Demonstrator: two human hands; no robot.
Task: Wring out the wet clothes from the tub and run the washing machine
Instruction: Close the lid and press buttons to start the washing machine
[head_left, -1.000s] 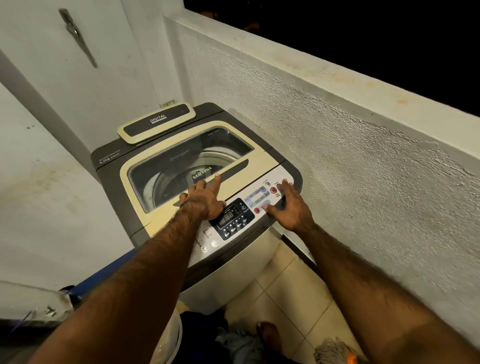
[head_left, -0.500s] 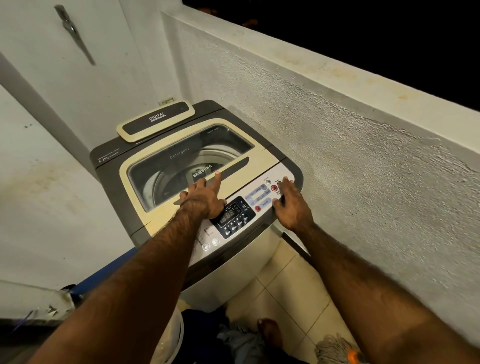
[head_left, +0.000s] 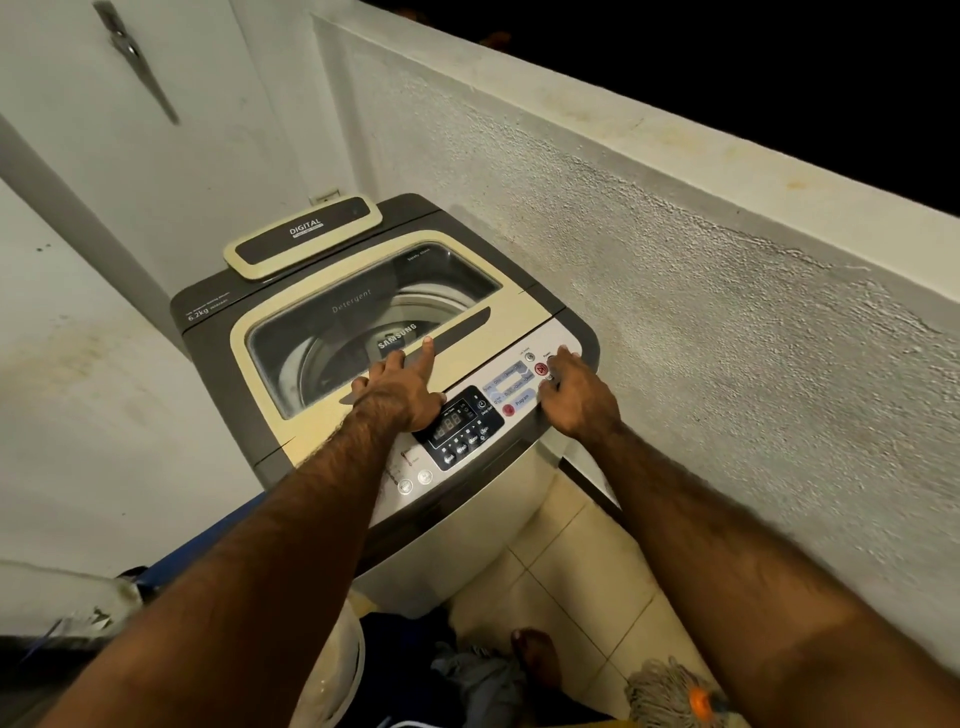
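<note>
Right hand (head_left: 576, 395) has shifted up the washer's (head_left: 467, 525) panel (head_left: 519, 400) to its far corner, fingers extended onto a button, holding nothing. Left hand (head_left: 400, 389) stays flat on the shut lid (head_left: 519, 306). We judge the start sequence underway. Drum (head_left: 332, 358) contents: cannot tell through the window. Tub (head_left: 350, 665) at our feet, cloth (head_left: 467, 675) heaped beside it.

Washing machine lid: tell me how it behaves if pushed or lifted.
The lid looks stiff: a cream frame around a clear pane, so it likely won't flex under the left hand resting flat on it. Set flush in the machine, it should hinge up by the dark handle strip, not slide. Its glossy surface may be slippery to wet fingers.
</note>
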